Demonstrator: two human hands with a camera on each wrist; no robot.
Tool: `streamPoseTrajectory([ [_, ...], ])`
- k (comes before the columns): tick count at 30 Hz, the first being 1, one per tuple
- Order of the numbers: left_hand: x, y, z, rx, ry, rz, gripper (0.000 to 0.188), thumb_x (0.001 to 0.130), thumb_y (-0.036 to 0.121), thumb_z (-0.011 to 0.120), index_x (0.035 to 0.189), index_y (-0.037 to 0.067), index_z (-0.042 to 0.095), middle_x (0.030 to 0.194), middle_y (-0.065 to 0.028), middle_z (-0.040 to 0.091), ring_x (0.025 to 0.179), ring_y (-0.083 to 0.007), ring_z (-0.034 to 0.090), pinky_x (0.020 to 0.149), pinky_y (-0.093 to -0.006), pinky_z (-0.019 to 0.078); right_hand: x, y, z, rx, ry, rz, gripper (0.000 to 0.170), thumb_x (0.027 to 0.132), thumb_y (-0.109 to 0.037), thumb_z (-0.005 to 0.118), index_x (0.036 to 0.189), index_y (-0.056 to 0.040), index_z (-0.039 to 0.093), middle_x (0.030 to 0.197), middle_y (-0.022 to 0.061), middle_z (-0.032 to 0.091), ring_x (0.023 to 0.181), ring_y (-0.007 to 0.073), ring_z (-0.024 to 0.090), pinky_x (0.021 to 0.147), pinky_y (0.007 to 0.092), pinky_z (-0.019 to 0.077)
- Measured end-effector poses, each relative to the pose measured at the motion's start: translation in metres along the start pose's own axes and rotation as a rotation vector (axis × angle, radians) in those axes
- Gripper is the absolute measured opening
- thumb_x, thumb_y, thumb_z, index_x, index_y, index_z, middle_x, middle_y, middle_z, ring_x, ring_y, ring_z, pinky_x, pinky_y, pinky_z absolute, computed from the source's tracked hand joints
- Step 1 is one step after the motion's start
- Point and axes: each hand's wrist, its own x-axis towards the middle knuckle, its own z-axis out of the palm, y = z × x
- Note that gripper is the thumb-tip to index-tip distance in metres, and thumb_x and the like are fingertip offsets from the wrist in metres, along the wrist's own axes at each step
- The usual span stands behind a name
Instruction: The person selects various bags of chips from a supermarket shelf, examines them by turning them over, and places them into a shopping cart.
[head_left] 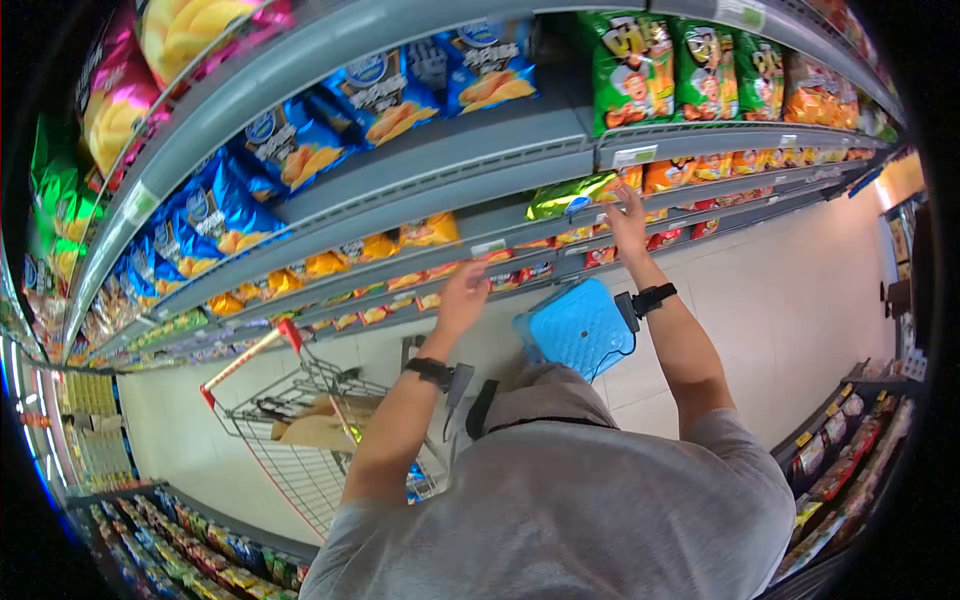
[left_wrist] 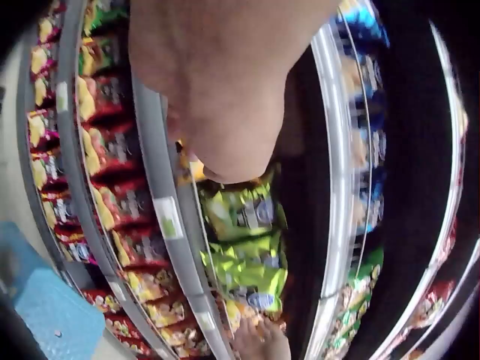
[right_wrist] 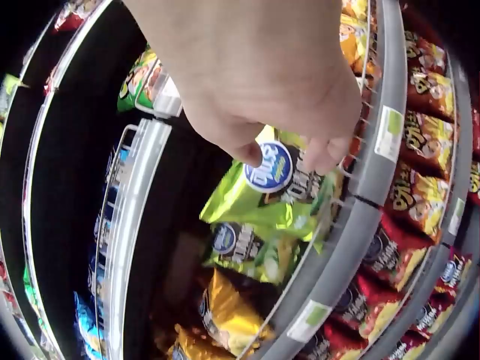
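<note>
My right hand [head_left: 628, 228] reaches to a shelf, fingers spread, at the right end of a shiny green chip bag [head_left: 565, 202]. In the right wrist view the thumb and fingertips overlap the upper part of this bag [right_wrist: 229, 191]; a second green bag [right_wrist: 244, 249] lies beside it. Both green bags [left_wrist: 251, 271] show in the left wrist view, with the right hand beyond them. My left hand [head_left: 463, 303], fingers loosely bent and holding nothing, is before the same shelf near orange-yellow bags [head_left: 430, 230].
A blue stool [head_left: 580, 325] stands on the floor close to the shelves. On the left is a wire shopping cart [head_left: 290, 440] with a brown item [head_left: 325, 425] inside. Blue chip bags [head_left: 385, 95] and green bags [head_left: 630, 70] line the shelf above; red bags [left_wrist: 112, 150] sit lower.
</note>
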Motion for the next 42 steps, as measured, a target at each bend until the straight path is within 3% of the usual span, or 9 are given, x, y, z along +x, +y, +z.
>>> streamPoseTrajectory([
  [2, 0.034, 0.021, 0.025, -0.026, -0.078, -0.019, 0.041, 0.083, 0.007, 0.062, 0.124, 0.005, 0.054, 0.119, -0.0154, 0.059, 0.108, -0.0258, 0.060, 0.085, -0.0341, 0.0495, 0.024, 0.007, -0.006, -0.064, -0.043, -0.038, 0.055, 0.087, -0.011, 0.057, 0.137, -0.0013, 0.038, 0.134, 0.0101, 0.046, 0.099, 0.0136, 0.055, 0.077, 0.0277, 0.0466],
  [5, 0.068, 0.052, 0.051, -0.021, -0.148, -0.029, 0.054, 0.084, 0.008, 0.062, 0.135, 0.005, 0.043, 0.131, -0.0180, 0.051, 0.115, -0.0283, 0.057, 0.085, -0.0355, 0.0514, 0.025, -0.011, 0.002, -0.019, -0.098, 0.059, 0.064, 0.086, -0.010, 0.059, 0.141, 0.0068, 0.031, 0.140, 0.0189, 0.043, 0.129, 0.0251, 0.042, 0.102, 0.0310, 0.0350],
  [11, 0.097, 0.084, 0.068, -0.077, -0.247, -0.094, 0.067, 0.085, 0.007, 0.064, 0.143, 0.005, 0.030, 0.144, -0.0239, 0.035, 0.119, -0.0305, 0.054, 0.078, -0.0351, 0.0549, 0.016, -0.016, 0.003, 0.103, -0.184, 0.097, 0.045, 0.088, -0.002, 0.056, 0.132, -0.0031, 0.044, 0.125, 0.0097, 0.053, 0.094, 0.0142, 0.058, 0.076, 0.0272, 0.0498],
  [17, 0.072, 0.079, 0.050, -0.173, 0.100, 0.007, 0.058, 0.084, 0.008, 0.067, 0.136, 0.004, 0.041, 0.115, -0.0179, 0.059, 0.095, -0.0191, 0.065, 0.075, -0.0303, 0.0529, -0.025, -0.039, 0.008, 0.214, -0.299, 0.018, 0.043, 0.084, 0.003, 0.060, 0.126, -0.0006, 0.049, 0.110, 0.0108, 0.059, 0.084, 0.0113, 0.061, 0.074, 0.0240, 0.0497],
  [23, 0.008, 0.116, -0.017, -0.148, 0.212, -0.070, 0.032, 0.085, 0.007, 0.068, 0.116, 0.003, 0.061, 0.083, -0.0041, 0.064, 0.074, -0.0073, 0.059, 0.064, -0.0218, 0.0473, -0.078, -0.104, 0.035, 0.190, -0.488, 0.044, 0.029, 0.087, 0.001, 0.062, 0.115, 0.0025, 0.057, 0.089, 0.0072, 0.067, 0.081, 0.0101, 0.063, 0.071, 0.0221, 0.0496],
  [24, -0.004, 0.118, -0.024, -0.200, 0.282, -0.005, 0.026, 0.087, 0.004, 0.065, 0.114, 0.002, 0.063, 0.075, 0.0017, 0.059, 0.062, -0.0011, 0.045, 0.054, -0.0190, 0.0354, -0.083, -0.110, 0.040, 0.175, -0.543, 0.033, 0.027, 0.087, 0.000, 0.062, 0.114, 0.0029, 0.058, 0.089, 0.0080, 0.068, 0.081, 0.0103, 0.063, 0.070, 0.0220, 0.0497],
  [27, -0.043, 0.112, -0.057, -0.129, 0.348, 0.021, 0.024, 0.086, 0.003, 0.066, 0.110, 0.001, 0.065, 0.076, 0.0019, 0.058, 0.063, -0.0016, 0.047, 0.056, -0.0185, 0.0379, -0.102, -0.122, 0.059, 0.143, -0.670, 0.032, 0.011, 0.088, 0.000, 0.062, 0.098, 0.0032, 0.063, 0.092, 0.0064, 0.065, 0.081, 0.0094, 0.060, 0.070, 0.0222, 0.0480],
  [32, -0.104, 0.102, -0.105, -0.211, 0.430, 0.032, 0.016, 0.082, -0.004, 0.065, 0.098, -0.002, 0.066, 0.103, -0.0079, 0.056, 0.100, -0.0156, 0.056, 0.083, -0.0256, 0.0457, -0.136, -0.124, 0.108, 0.092, -0.797, -0.145, 0.003, 0.087, -0.001, 0.062, 0.085, 0.0004, 0.063, 0.093, 0.0057, 0.060, 0.084, 0.0100, 0.056, 0.073, 0.0246, 0.0460],
  [42, -0.212, 0.085, -0.183, -0.493, 0.589, 0.025, 0.004, 0.088, -0.003, 0.055, 0.092, -0.002, 0.055, 0.104, -0.0138, 0.065, 0.101, -0.0214, 0.060, 0.096, -0.0351, 0.0419, -0.226, -0.142, 0.211, 0.024, -1.051, -0.090, 0.013, 0.092, -0.011, 0.061, 0.085, -0.0019, 0.055, 0.089, 0.0064, 0.063, 0.081, 0.0104, 0.057, 0.072, 0.0263, 0.0464],
])
